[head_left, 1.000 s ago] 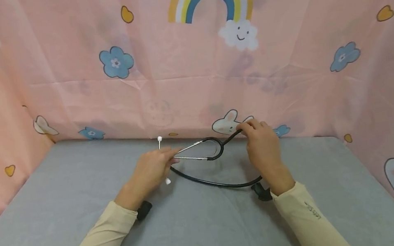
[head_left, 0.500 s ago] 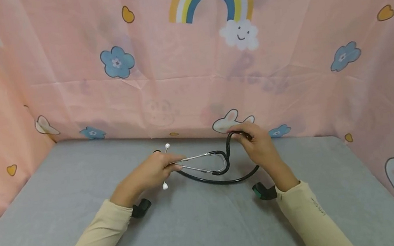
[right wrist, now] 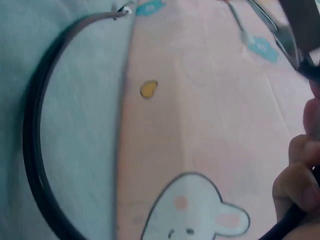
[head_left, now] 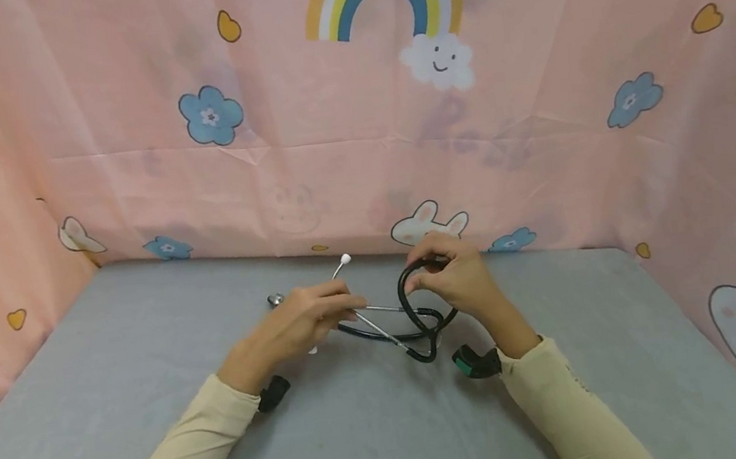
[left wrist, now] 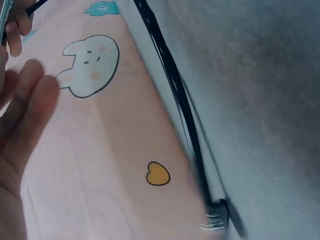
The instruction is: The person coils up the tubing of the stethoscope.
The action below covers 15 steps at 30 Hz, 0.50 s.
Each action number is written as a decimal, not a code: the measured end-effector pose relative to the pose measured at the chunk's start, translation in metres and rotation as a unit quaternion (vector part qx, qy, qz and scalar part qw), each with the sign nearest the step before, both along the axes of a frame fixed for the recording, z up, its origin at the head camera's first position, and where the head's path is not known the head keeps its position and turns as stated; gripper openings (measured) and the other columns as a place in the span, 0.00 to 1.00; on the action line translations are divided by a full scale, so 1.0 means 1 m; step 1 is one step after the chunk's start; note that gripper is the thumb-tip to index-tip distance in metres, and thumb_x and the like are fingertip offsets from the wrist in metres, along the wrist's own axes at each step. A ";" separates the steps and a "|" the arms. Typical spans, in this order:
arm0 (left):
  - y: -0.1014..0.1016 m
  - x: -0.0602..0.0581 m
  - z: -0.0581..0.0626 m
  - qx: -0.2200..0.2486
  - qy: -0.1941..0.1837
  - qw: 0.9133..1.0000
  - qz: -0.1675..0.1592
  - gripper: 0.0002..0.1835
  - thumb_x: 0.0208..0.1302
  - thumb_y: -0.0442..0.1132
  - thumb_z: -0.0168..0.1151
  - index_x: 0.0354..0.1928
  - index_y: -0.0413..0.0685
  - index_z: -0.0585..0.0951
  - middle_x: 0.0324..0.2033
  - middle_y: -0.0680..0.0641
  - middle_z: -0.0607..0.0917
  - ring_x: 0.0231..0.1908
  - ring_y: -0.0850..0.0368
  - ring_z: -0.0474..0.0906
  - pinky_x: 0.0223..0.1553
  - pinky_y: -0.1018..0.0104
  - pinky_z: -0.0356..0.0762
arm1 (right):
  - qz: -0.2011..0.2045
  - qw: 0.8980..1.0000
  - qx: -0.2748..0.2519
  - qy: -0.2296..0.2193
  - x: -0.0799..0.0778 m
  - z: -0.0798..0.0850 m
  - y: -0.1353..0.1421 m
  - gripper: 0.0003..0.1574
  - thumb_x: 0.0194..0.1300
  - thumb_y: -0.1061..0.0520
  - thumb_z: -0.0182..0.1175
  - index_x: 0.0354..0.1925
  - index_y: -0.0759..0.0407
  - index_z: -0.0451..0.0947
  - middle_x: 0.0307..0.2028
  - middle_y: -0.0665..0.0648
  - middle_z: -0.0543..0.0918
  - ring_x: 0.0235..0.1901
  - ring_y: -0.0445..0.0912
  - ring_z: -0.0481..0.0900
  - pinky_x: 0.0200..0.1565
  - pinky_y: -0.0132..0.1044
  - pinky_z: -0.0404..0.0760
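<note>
A black stethoscope point(head_left: 401, 295) is held between both hands above the grey table. My left hand point(head_left: 292, 321) pinches its metal ear tubes point(head_left: 381, 330). One white ear tip point(head_left: 345, 259) pokes up beyond the fingers; the other shows partly beneath the hand. With thumb and fingers, my right hand point(head_left: 460, 279) grips the black tubing, which bends into a loop by the fingertips. The round metal chest piece point(head_left: 276, 300) lies behind the left hand, partly covered by it. In the left wrist view, a long stretch of tubing point(left wrist: 180, 100) runs down to the blurred end.
The table point(head_left: 146, 344) has a grey cloth surface. A pink printed curtain point(head_left: 305, 176) hangs along its back and both sides, close behind the hands. Dark wrist devices point(head_left: 476, 362) sit under both wrists.
My right hand has moved left and drawn the tubing into a loop. The ear tubes now tilt down toward the right, and the chest piece has come into sight behind the left hand.
</note>
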<state>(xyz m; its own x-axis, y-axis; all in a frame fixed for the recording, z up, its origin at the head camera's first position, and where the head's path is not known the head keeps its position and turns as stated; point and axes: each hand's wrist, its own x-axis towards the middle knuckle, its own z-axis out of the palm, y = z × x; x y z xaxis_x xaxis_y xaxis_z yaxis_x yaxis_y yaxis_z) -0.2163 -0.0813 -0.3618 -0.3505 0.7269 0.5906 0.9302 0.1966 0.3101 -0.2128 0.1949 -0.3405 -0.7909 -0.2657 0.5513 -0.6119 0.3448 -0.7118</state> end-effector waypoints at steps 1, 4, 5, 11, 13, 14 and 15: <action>0.001 0.000 0.000 0.008 0.031 0.999 0.002 0.13 0.63 0.27 0.65 0.48 0.43 0.87 0.34 0.52 0.83 0.32 0.67 0.84 0.30 0.80 0.75 | -0.001 1.000 0.009 -0.009 0.000 0.000 -0.003 0.21 0.43 0.51 0.76 0.31 0.65 0.85 0.31 0.60 0.82 0.27 0.38 0.69 0.31 0.26 0.70; 0.004 0.001 0.000 0.017 0.090 0.996 0.006 0.12 0.59 0.28 0.69 0.44 0.46 0.89 0.30 0.54 0.81 0.26 0.69 0.77 0.27 0.81 0.71 | -0.010 0.999 0.039 -0.027 -0.001 -0.002 -0.013 0.15 0.41 0.57 0.79 0.29 0.60 0.86 0.31 0.60 0.82 0.27 0.40 0.69 0.31 0.28 0.69; 0.005 0.001 0.000 0.018 0.100 0.995 0.004 0.12 0.58 0.28 0.69 0.43 0.46 0.89 0.30 0.54 0.81 0.25 0.69 0.75 0.27 0.81 0.71 | -0.011 0.998 0.049 -0.031 -0.001 -0.003 -0.015 0.14 0.41 0.57 0.80 0.28 0.58 0.86 0.31 0.58 0.83 0.27 0.41 0.69 0.31 0.28 0.69; 0.012 0.003 0.003 0.062 0.064 0.995 -0.048 0.12 0.57 0.24 0.69 0.42 0.41 0.89 0.29 0.52 0.85 0.26 0.67 0.77 0.29 0.80 0.74 | -0.001 0.995 0.070 -0.070 -0.001 -0.004 -0.023 0.14 0.43 0.52 0.79 0.30 0.53 0.87 0.32 0.53 0.84 0.30 0.45 0.75 0.33 0.30 0.76; 0.013 0.003 0.003 0.085 0.039 0.993 -0.065 0.11 0.55 0.24 0.70 0.41 0.39 0.88 0.29 0.50 0.86 0.27 0.66 0.78 0.30 0.80 0.75 | 0.008 0.992 0.073 -0.103 -0.001 -0.002 -0.022 0.18 0.45 0.46 0.77 0.34 0.54 0.88 0.35 0.53 0.84 0.32 0.44 0.78 0.36 0.30 0.78; 0.014 0.003 0.003 0.096 0.029 0.992 -0.072 0.11 0.55 0.23 0.70 0.40 0.38 0.88 0.29 0.50 0.87 0.27 0.65 0.79 0.31 0.80 0.75 | 0.012 0.990 0.073 -0.120 -0.001 -0.002 -0.022 0.22 0.45 0.43 0.75 0.36 0.54 0.88 0.36 0.53 0.84 0.33 0.44 0.78 0.37 0.31 0.78; 0.014 0.003 0.003 0.107 0.022 0.991 -0.079 0.11 0.54 0.22 0.70 0.40 0.37 0.88 0.29 0.49 0.87 0.27 0.65 0.78 0.31 0.80 0.76 | 0.018 0.988 0.075 -0.134 -0.001 -0.001 -0.022 0.26 0.46 0.40 0.74 0.39 0.55 0.88 0.38 0.54 0.85 0.35 0.43 0.79 0.39 0.31 0.79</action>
